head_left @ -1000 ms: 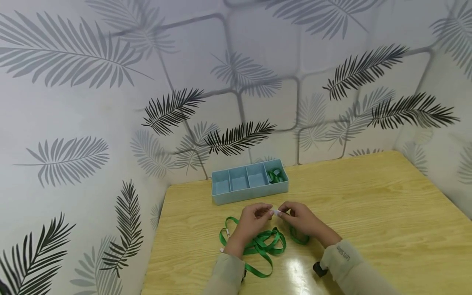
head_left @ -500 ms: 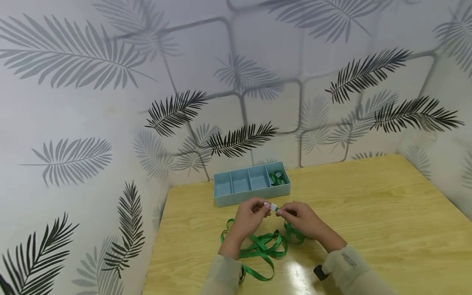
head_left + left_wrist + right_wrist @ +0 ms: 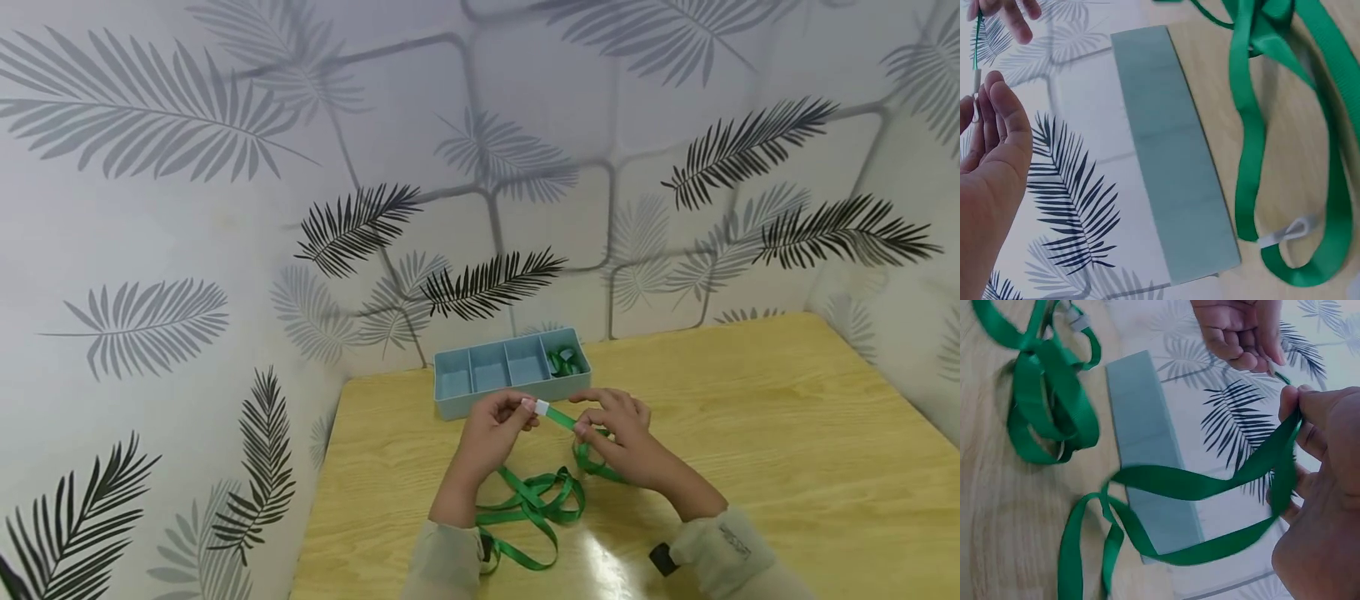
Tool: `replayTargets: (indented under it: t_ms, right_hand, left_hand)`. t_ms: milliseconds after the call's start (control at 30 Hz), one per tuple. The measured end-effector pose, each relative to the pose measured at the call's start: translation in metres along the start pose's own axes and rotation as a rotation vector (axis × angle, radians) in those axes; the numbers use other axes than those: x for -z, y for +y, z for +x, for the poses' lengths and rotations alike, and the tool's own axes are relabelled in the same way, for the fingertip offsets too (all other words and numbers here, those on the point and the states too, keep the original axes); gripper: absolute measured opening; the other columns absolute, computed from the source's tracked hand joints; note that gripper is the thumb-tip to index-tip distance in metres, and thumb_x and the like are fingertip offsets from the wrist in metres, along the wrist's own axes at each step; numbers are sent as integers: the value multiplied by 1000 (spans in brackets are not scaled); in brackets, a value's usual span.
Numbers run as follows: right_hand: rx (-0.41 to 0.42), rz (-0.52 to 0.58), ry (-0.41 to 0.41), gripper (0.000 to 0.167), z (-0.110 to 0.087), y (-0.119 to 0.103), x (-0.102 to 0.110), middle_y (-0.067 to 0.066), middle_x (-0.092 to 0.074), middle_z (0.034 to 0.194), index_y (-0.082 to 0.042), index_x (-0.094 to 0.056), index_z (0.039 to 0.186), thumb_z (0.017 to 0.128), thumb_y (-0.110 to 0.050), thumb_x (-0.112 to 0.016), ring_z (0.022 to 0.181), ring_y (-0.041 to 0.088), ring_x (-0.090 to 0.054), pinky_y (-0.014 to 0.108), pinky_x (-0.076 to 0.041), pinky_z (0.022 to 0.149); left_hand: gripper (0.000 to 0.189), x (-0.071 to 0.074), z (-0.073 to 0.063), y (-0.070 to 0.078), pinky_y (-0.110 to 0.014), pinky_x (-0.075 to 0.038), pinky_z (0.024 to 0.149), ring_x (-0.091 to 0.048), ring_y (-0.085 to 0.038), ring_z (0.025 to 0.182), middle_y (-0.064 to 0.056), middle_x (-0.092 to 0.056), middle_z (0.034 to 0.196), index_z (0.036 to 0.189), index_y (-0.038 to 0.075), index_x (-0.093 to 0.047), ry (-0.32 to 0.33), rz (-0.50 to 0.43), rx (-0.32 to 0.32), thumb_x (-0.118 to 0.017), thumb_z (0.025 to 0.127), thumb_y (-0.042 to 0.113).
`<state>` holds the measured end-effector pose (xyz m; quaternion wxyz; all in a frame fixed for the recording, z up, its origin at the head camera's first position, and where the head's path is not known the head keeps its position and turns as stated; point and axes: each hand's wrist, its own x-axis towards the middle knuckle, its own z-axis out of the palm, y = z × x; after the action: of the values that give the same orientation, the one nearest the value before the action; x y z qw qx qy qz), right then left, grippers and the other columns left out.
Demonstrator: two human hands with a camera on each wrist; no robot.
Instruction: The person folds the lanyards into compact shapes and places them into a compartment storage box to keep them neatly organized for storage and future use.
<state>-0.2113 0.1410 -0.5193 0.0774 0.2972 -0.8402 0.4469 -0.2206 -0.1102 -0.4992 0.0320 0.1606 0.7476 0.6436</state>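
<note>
My left hand (image 3: pixel 487 437) pinches the white plastic fitting (image 3: pixel 541 407) at the end of a green lanyard. A short way to the right, my right hand (image 3: pixel 622 442) pinches the green strap (image 3: pixel 561 418) between thumb and fingers, so the piece between the hands runs straight. In the right wrist view the rest of this strap (image 3: pixel 1210 553) hangs below the right hand in a loop. Under the hands, another green lanyard (image 3: pixel 534 492) lies in loose loops on the table; its white hook (image 3: pixel 1288 232) shows in the left wrist view.
A blue-grey box (image 3: pixel 465 407) with several compartments stands behind the hands, near the patterned wall (image 3: pixel 525 217). Its rightmost compartment holds coiled green ribbon (image 3: pixel 564 362). The wooden table (image 3: pixel 787 417) stretches to the right.
My hands have moved apart, the left one drawing the white fitting up and leftward. More green strap shows between them. The right hand's index finger has lifted. The box stays put.
</note>
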Motion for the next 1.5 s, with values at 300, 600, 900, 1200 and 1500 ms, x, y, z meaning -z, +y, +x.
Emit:
replayTargets:
  t_ms: [300, 600, 900, 1200, 1500]
  right_hand:
    - [-12, 112, -61, 33, -3, -18, 14, 11, -54, 150, -33, -60, 86, 112, -15, -54, 143, 44, -34, 66, -15, 101]
    - [7, 162, -81, 32, -6, -32, 27, 9, -55, 146, -32, -63, 89, 111, -11, -55, 141, 42, -38, 72, -18, 106]
    - [80, 143, -75, 36, -9, -31, 40, -1, -60, 138, -35, -65, 87, 107, -5, -61, 134, 20, -49, 62, -38, 101]
    - [21, 116, -153, 29, -18, -39, 51, 2, -63, 139, -35, -66, 99, 109, -10, -58, 134, 15, -46, 63, -22, 105]
    - [-24, 139, -272, 27, -26, -45, 60, 4, -61, 142, -33, -62, 98, 113, -13, -52, 137, 37, -48, 58, -41, 102]
  left_hand:
    - [27, 17, -3, 12, -27, -62, 89, -73, -38, 103, -29, -71, 113, 123, -3, -69, 67, -40, -10, -59, 111, 19]
    - [27, 28, -6, 23, -49, -61, 99, -74, -17, 98, -27, -71, 115, 123, -4, -68, 121, -94, 9, -59, 111, 19]
    - [26, 38, -8, 31, -42, -63, 96, -73, -12, 94, -21, -71, 111, 121, -4, -69, 198, -112, -4, -59, 111, 18]
    - [29, 46, -7, 32, -33, -64, 91, -73, -12, 93, -14, -69, 112, 126, -5, -65, 272, -123, -3, -56, 112, 18]
    - [33, 52, -9, 39, -39, -66, 90, -78, -18, 92, -14, -65, 111, 130, -6, -54, 238, -290, -33, -50, 115, 23]
